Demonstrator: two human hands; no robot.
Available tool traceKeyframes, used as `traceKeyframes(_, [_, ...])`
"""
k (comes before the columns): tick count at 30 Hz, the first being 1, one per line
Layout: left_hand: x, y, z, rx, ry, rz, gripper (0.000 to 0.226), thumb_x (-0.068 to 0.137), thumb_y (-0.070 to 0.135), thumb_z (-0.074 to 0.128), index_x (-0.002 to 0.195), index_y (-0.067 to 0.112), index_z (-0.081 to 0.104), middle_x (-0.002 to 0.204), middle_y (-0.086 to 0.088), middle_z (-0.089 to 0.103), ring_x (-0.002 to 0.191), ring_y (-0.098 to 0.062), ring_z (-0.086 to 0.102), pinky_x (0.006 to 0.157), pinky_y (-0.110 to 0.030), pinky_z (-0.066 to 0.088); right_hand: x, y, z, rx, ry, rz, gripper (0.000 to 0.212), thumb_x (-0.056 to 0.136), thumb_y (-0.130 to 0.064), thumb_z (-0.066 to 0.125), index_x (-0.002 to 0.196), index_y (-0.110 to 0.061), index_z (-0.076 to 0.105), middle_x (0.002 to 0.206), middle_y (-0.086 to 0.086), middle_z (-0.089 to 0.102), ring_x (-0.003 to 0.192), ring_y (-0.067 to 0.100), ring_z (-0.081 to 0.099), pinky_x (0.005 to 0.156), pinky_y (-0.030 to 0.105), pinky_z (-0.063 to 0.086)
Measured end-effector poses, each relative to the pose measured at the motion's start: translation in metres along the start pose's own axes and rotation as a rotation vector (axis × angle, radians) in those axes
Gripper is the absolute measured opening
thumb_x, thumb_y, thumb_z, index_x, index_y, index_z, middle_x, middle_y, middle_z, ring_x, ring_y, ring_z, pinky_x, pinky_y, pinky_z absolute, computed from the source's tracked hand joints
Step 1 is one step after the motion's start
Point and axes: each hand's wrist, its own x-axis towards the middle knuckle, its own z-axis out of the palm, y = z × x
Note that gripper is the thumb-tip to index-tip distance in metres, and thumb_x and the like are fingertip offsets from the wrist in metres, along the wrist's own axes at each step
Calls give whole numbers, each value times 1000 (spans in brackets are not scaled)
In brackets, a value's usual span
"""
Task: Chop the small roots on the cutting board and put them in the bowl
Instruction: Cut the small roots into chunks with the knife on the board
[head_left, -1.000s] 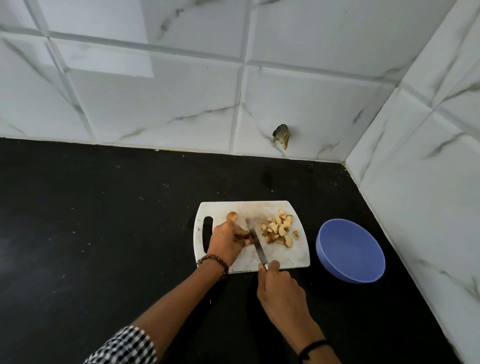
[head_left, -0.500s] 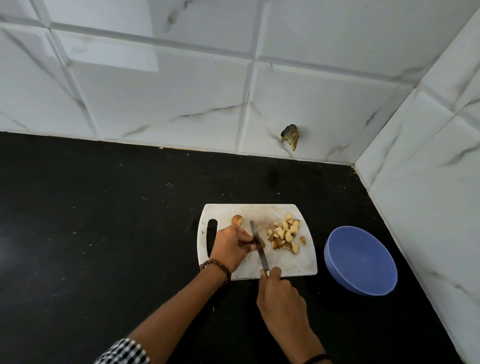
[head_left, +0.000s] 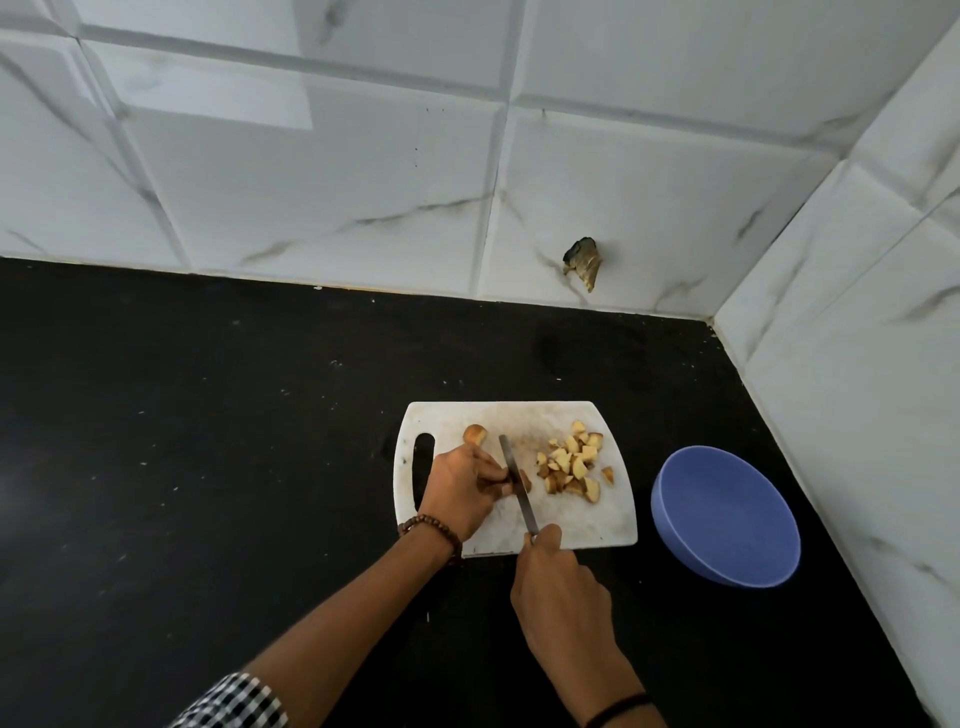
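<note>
Pieces (head_left: 571, 465) on board (head_left: 571, 525) beside bowl (head_left: 727, 514) — left fingers (head_left: 491, 470) pinch root (head_left: 525, 480), right fingers (head_left: 545, 538) grip knife (head_left: 524, 506)

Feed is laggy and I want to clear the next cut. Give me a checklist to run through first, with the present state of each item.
1. Root piece pinned to the cutting board by the left hand: ok.
2. Right hand grips the knife, blade across the piece: ok.
3. Left fingertips clear of the blade: cannot tell; they sit right beside it.
4. Chopped pieces lie to the right of the blade, apart from it: ok.
5. Blue bowl stands right of the board with nothing in it: ok.
6. Whole root waits on the board just beyond the left hand: ok.
</note>
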Motion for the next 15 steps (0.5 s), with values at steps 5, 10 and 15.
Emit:
traceKeyframes(5, [-1, 2, -1, 13, -2, 15, 21, 74, 15, 79, 94, 9, 75, 89, 9, 64, 71, 8, 56, 72, 3, 41, 4, -5, -2, 13, 31, -3, 19, 104, -30, 45, 118, -19, 41, 107, 1, 64, 91, 14, 65, 74, 29, 51])
traceKeyframes(10, [-2, 4, 0, 33, -6, 4, 20, 76, 12, 78, 96, 9, 75, 93, 6, 65, 72, 5, 55, 71, 3, 42, 7, -8, 0, 38, 63, -15, 14, 106, -30, 39, 115, -20, 40, 104, 0, 65, 95, 16, 67, 68, 27, 42])
traceKeyframes(15, [-1, 3, -2, 64, -29, 26, 20, 79, 9, 74, 99, 7, 74, 95, 6, 63, 75, 3, 54, 71, 5, 40, 8, -4, 1, 22, 86, -34, 15, 105, -30, 41, 116, -21, 39, 101, -1, 63, 91, 16, 67, 67, 27, 43])
